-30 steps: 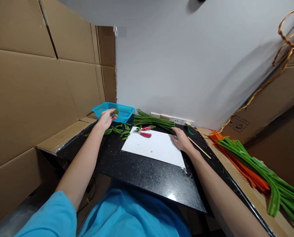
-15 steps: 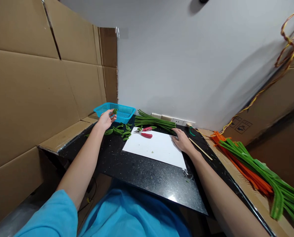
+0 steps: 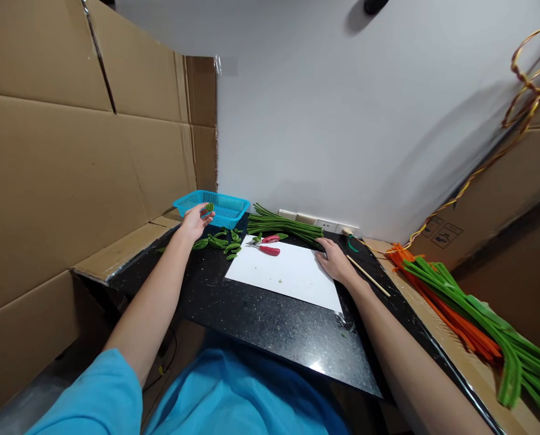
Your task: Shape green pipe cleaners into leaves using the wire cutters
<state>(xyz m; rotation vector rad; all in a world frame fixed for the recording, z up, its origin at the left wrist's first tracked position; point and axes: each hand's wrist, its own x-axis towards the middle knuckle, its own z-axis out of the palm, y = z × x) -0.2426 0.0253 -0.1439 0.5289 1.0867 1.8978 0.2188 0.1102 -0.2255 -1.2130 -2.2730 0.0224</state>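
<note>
My left hand [image 3: 196, 222] is raised in front of the blue plastic basket [image 3: 237, 211], pinching a small green fuzzy pipe-cleaner piece [image 3: 210, 207] between thumb and finger. Below it, several looped green pipe-cleaner pieces [image 3: 217, 241] lie on the black tabletop. My right hand [image 3: 333, 258] rests open and palm down on the right edge of a white sheet of paper [image 3: 283, 266], its fingertips close to the end of a bundle of green pipe cleaners [image 3: 285, 225]. Red-handled pliers [image 3: 268, 249] lie with their handles apart at the paper's far left; nothing touches them but a green piece or two.
A thin wooden stick [image 3: 368, 275] lies right of my right hand. Orange pipe cleaners [image 3: 455, 323] and longer green ones [image 3: 473, 308] lie on cardboard at the right. Sockets [image 3: 326, 225] line the wall behind the bundle. Cardboard panels [image 3: 83, 163] stand at the left.
The view has shifted very slightly. My left hand has turned the small green piece a little and holds it marginally lower; my right hand stays in place.
</note>
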